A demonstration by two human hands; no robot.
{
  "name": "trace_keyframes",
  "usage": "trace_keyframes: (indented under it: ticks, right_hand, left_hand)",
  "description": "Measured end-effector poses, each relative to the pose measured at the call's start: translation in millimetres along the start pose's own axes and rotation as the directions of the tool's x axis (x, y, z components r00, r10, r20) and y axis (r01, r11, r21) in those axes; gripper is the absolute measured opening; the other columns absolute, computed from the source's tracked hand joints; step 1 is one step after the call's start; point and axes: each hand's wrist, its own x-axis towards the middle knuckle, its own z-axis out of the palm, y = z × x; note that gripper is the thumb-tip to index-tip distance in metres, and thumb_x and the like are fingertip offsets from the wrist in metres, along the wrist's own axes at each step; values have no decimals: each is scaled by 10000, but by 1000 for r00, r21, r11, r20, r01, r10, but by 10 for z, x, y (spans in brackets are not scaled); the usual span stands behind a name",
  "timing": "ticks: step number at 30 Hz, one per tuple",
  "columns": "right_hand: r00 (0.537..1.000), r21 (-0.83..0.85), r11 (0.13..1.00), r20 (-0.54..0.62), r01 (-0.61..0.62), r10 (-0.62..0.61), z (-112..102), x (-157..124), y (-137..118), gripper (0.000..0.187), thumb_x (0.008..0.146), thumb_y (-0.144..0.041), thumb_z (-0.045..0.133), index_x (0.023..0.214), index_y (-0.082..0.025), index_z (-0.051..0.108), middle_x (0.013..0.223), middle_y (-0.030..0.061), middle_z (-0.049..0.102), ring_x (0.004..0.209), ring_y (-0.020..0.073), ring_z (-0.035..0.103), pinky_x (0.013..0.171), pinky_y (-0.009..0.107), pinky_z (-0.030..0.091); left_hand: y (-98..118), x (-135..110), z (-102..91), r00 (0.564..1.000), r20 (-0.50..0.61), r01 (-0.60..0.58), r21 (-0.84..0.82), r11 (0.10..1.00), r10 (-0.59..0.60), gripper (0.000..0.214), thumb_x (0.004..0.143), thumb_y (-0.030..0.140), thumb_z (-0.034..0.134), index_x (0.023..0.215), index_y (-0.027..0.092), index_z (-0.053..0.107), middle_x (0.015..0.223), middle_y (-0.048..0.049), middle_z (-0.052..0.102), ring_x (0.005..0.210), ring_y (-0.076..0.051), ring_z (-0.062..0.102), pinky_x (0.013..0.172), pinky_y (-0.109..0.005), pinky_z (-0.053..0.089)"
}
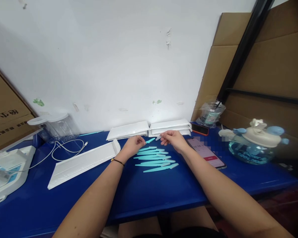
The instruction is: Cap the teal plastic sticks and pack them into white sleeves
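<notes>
We log one teal blade [150,140], held just above the blue counter [151,191], with one end pinched in our left hand [133,144], fingers closed on it. Our right hand [173,138] is closed on a small pale piece [158,137] just beside the blade's other end; we cannot tell whether the two touch. Below the hands is a row of teal blades [155,158], lying flat. Behind are stacked white packs [149,129]. To the left is a long white tray [81,162]. To the right are a phone [206,152] and a water jug [255,145].
</notes>
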Motion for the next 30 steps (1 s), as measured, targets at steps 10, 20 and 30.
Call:
trace_keyframes:
  ticks: [10,20,30]
  right_hand:
    - [995,-24,999,95,-33,36,183,-62,30,311,654,-386,719,752,-109,619,625,35,646,535,129,640,490,206,487]
    - [978,-670,730,210,132,16,-57,-71,-39,355,720,-480,608,848,-159,688,776,63,659,667,163,610,633,290,481]
    - [785,-769,396,597,501,167,47,-557,-103,916,697,-607,580,1423,-191,208,1451,138,243,1327,333,173,1072,479,162]
  left_hand:
    - [71,-34,43,999,40,-28,-41,999,29,308,715,433,562,818,150,627,635,2,565,563,-109,469,514,-213,344]
    - [110,-133,86,986,147,-129,381,915,78,633,702,588,519,1210,210,504,1234,-105,505,1162,-285,418,936,-387,350]
    - [343,-356,103,914,402,-261,485,835,52,746,565,549,649,1201,207,464,1222,-109,471,1172,-298,383,937,-400,372]
